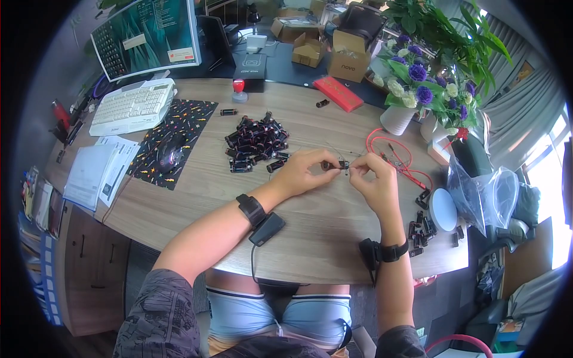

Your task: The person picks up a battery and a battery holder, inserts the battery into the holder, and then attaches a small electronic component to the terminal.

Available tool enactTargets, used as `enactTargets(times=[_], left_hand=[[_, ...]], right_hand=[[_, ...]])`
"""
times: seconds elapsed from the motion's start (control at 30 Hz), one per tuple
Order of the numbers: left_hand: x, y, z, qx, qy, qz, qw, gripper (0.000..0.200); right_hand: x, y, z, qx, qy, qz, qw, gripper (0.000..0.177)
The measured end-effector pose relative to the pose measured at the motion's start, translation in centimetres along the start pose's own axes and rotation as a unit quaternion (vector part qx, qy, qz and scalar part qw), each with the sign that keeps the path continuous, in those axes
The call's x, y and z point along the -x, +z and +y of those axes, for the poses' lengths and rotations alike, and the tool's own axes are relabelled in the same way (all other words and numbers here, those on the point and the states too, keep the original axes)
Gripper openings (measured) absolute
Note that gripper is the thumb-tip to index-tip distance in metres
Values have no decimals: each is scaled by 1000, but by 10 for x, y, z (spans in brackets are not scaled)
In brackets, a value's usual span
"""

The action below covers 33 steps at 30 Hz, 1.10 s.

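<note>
Over the middle of the desk (286, 232), my left hand (305, 172) pinches a small black cylindrical part (342, 164) between thumb and fingers. My right hand (376, 178) is closed in a pinch at the right end of that part; whatever sits between its fingertips is too small to make out. Left of my hands lies a pile of similar black cylindrical parts (256, 140) with thin wires and reddish bits. More of these parts (422, 230) are scattered near the right edge, beside a pale blue round lid or dish (443, 209).
A red cable (412, 173) lies coiled right of my hands. Flower pots (397, 120) and a red packet (338, 93) stand farther back. On the left are a keyboard (132, 107), a mouse (171, 153), papers (92, 173) and a monitor (146, 42). A red-topped stamp (239, 89) stands behind the pile.
</note>
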<state>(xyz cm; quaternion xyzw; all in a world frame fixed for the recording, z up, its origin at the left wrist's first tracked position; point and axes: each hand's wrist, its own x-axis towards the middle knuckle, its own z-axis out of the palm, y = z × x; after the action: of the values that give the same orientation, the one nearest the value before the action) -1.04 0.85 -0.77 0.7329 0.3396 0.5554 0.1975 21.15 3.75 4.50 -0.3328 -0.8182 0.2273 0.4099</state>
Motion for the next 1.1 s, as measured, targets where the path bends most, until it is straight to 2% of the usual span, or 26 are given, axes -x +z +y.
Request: enactTargets(times=[0.2, 0.3, 0.57, 0.83, 1.1], left_hand=[[0, 0, -1, 8, -20, -2, 1000, 18], [1, 0, -1, 9, -23, 2, 1000, 18], [1, 1, -1, -6, -25, 8, 1000, 19], [5, 2, -10, 34, -59, -11, 998, 23], [7, 3, -15, 82, -67, -31, 994, 22]], right_hand=[[0, -2, -1, -6, 14, -8, 1000, 11], [0, -2, -1, -60, 60, 3, 996, 10], [0, -3, 2, -54, 77, -20, 995, 14], [1, 0, -2, -47, 36, -20, 998, 13], [1, 3, 0, -38, 42, -24, 998, 15]])
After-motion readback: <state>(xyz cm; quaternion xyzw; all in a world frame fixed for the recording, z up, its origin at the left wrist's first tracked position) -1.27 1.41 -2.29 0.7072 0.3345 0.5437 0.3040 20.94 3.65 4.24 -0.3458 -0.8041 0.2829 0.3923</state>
